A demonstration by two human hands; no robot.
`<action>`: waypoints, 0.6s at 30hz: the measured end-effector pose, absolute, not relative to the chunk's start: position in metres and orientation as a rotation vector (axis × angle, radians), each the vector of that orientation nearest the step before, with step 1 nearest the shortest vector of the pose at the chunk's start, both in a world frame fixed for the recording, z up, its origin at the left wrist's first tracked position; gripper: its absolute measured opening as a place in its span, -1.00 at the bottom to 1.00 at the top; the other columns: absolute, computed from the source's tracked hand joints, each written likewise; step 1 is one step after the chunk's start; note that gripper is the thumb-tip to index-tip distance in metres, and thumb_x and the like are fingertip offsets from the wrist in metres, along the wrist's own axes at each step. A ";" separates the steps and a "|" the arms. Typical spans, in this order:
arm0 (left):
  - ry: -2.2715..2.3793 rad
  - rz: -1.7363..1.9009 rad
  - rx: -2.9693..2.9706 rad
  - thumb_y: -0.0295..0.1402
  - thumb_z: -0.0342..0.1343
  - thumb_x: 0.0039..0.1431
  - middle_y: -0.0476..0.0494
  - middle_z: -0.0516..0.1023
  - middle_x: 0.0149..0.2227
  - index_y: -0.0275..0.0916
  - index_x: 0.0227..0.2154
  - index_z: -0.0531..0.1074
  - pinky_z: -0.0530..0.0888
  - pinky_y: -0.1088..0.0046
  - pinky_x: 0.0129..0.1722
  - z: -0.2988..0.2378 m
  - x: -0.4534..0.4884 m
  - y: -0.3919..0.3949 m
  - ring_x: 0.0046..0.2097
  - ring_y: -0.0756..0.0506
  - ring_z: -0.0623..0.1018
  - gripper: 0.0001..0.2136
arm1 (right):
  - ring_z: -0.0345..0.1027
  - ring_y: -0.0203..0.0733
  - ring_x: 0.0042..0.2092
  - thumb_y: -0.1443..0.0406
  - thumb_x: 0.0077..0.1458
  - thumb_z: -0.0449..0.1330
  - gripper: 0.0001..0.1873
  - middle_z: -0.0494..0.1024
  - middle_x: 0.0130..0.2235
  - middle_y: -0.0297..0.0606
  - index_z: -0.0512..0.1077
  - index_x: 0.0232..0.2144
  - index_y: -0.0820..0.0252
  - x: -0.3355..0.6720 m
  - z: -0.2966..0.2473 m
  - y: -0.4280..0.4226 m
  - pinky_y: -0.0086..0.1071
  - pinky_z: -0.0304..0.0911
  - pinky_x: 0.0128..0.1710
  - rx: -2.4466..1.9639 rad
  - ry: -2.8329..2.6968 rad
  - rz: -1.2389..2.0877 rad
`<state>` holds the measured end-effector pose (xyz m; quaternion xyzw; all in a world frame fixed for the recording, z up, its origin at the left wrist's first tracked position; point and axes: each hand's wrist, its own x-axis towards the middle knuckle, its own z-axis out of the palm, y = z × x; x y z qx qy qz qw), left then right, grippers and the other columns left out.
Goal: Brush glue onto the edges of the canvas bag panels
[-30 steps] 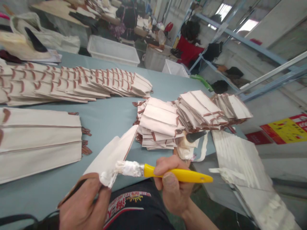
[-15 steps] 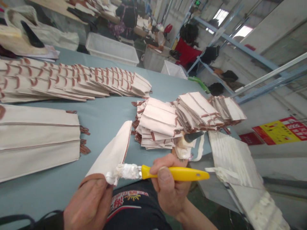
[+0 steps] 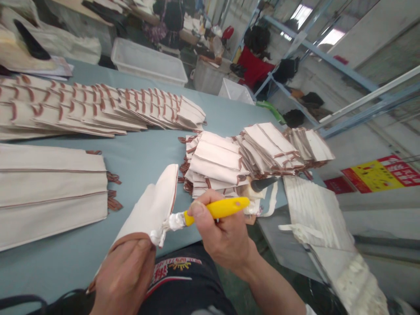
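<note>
My left hand (image 3: 126,275) is closed on a cream-white panel (image 3: 147,205) with brown edging, which is folded over and points up and away from me. My right hand (image 3: 226,238) grips a yellow-handled brush (image 3: 221,208) whose bristles are coated in thick white paste. The bristles touch the panel's right edge just beyond my left fingers, and a white blob sits there. Right of the panel rises a stack of similar pieces (image 3: 216,153) with brown loops. Flat on the table at the left lies a group of cream panels (image 3: 49,192).
The blue-grey table (image 3: 141,148) carries a long overlapping row of pieces (image 3: 108,107) along its back. A black-tipped object (image 3: 262,183) stands beside the stack. A paste-crusted board (image 3: 321,218) is at the right. Beyond the table are a white bin (image 3: 147,63) and metal shelving (image 3: 315,52).
The brush has swung from nearly level to slanting, its handle end now higher and further left. Its bristles have shifted slightly right at the panel's edge. My left hand keeps hold of the panel.
</note>
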<state>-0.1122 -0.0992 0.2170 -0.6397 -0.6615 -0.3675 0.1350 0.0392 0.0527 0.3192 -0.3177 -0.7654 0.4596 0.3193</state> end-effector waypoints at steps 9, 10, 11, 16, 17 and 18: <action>-1.934 -1.155 -1.829 -0.61 0.07 0.50 0.00 0.59 -0.46 -0.14 -0.31 0.45 0.57 0.41 -0.32 0.214 -0.107 -0.095 -0.43 -0.10 0.66 -0.73 | 0.21 -0.27 -0.52 0.20 0.39 0.20 -0.65 0.34 -0.56 -0.47 0.31 -0.49 0.00 0.027 0.336 0.064 -0.33 0.15 -0.48 -0.718 -2.105 1.376; -1.943 -1.156 -1.824 -0.61 0.08 0.49 -0.01 0.60 -0.46 -0.14 -0.31 0.46 0.57 0.41 -0.33 0.215 -0.107 -0.095 -0.43 -0.10 0.66 -0.74 | 0.24 -0.27 -0.51 0.20 0.40 0.20 -0.65 0.36 -0.55 -0.47 0.33 -0.48 0.01 0.027 0.334 0.065 -0.33 0.17 -0.46 -0.736 -2.087 1.356; -1.952 -1.161 -1.816 -0.60 0.08 0.49 -0.02 0.61 -0.46 -0.14 -0.31 0.47 0.56 0.40 -0.35 0.215 -0.107 -0.095 -0.44 -0.10 0.66 -0.74 | 0.25 -0.28 -0.51 0.20 0.40 0.19 -0.66 0.38 -0.54 -0.46 0.34 -0.48 0.02 0.027 0.333 0.066 -0.34 0.18 -0.45 -0.759 -2.069 1.336; -1.989 -1.301 -1.803 -0.61 0.10 0.43 -0.03 0.67 -0.45 -0.13 -0.31 0.54 0.61 0.45 -0.32 0.215 -0.103 -0.093 -0.41 -0.11 0.70 -0.74 | 0.30 -0.26 -0.48 0.21 0.39 0.21 -0.64 0.44 -0.53 -0.41 0.35 -0.50 0.03 0.028 0.332 0.068 -0.34 0.23 -0.43 -0.754 -2.071 1.434; -2.005 -1.350 -1.803 -0.60 0.11 0.42 -0.02 0.68 -0.44 -0.12 -0.31 0.55 0.62 0.46 -0.29 0.215 -0.103 -0.093 -0.39 -0.11 0.71 -0.74 | 0.31 -0.25 -0.48 0.20 0.40 0.22 -0.65 0.45 -0.53 -0.40 0.37 -0.49 0.03 0.028 0.331 0.069 -0.33 0.24 -0.44 -0.746 -2.055 1.479; -2.037 -1.405 -1.792 -0.58 0.11 0.41 -0.02 0.69 -0.42 -0.11 -0.31 0.56 0.64 0.47 -0.26 0.214 -0.103 -0.093 -0.36 -0.12 0.73 -0.75 | 0.29 -0.25 -0.50 0.18 0.41 0.23 -0.65 0.43 -0.54 -0.41 0.41 -0.47 0.04 0.029 0.329 0.072 -0.34 0.23 -0.45 -0.748 -2.015 1.523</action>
